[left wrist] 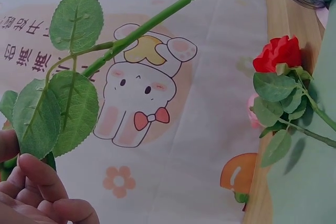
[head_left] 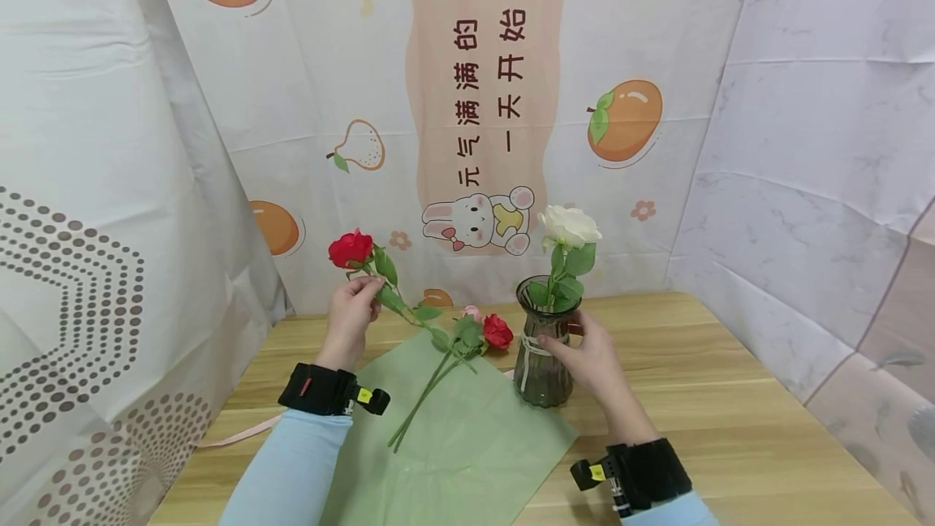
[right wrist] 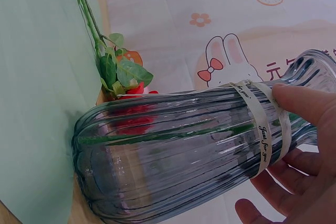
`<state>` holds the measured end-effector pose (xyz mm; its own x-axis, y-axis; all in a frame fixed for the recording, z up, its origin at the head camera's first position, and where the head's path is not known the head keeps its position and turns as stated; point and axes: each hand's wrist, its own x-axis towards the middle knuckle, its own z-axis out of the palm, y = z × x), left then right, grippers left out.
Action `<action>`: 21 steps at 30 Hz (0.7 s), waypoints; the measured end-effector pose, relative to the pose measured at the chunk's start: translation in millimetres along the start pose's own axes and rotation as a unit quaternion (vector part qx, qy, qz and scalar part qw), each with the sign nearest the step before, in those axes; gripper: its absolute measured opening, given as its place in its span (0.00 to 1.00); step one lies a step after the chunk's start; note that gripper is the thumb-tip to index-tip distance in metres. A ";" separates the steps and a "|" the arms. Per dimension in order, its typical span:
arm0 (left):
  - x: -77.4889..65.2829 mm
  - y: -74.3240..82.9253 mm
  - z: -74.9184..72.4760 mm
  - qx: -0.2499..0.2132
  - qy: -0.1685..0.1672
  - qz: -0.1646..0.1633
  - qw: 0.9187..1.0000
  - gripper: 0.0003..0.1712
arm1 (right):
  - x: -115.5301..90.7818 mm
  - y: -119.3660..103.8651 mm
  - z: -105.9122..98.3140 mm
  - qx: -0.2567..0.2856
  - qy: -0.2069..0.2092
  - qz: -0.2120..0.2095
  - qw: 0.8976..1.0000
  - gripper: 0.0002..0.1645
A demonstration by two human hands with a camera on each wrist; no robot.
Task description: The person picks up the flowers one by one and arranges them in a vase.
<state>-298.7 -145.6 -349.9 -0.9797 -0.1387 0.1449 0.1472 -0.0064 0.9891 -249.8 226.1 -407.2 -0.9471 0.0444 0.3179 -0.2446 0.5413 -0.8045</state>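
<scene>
My left hand (head_left: pixel 349 316) pinches the stem of a red rose (head_left: pixel 351 249) just under its bloom, holding it tilted above the table. Its leaves (left wrist: pixel 73 103) and green stem fill much of the left wrist view. With my right hand (head_left: pixel 590 351) I grip a ribbed, dark glass vase (head_left: pixel 536 372) around its upper part, near a tied white ribbon (right wrist: pixel 262 129) with printing. A white rose (head_left: pixel 570 226) stands in the vase, its stem visible through the glass. Another red rose (head_left: pixel 498 332) and a pink flower (head_left: pixel 472 312) lie on the green sheet.
A green wrapping sheet (head_left: pixel 453 461) covers the middle of the wooden table (head_left: pixel 716 364). Some pink ribbon (head_left: pixel 244 433) lies at the left. A printed curtain (head_left: pixel 329 63) hangs behind the table, and other cloths hang at both sides.
</scene>
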 end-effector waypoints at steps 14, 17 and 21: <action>0.9 1.7 4.4 -0.046 0.022 0.036 0.998 0.20 | -0.2 1.0 0.8 -0.002 -0.001 -0.001 1.000 0.41; 1.2 3.4 5.6 -0.053 0.029 0.040 0.997 0.20 | 0.2 1.4 0.6 -0.001 -0.001 -0.002 1.000 0.41; 1.2 6.4 7.8 -0.065 0.042 0.046 0.996 0.18 | 0.5 2.4 0.2 0.003 -0.002 0.001 1.000 0.41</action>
<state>-300.0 -138.0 -343.1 -0.9473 -0.2265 0.2265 0.2575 -0.1182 0.9590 -250.9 227.2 -409.1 -0.9482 0.0420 0.3149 -0.2443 0.5368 -0.8075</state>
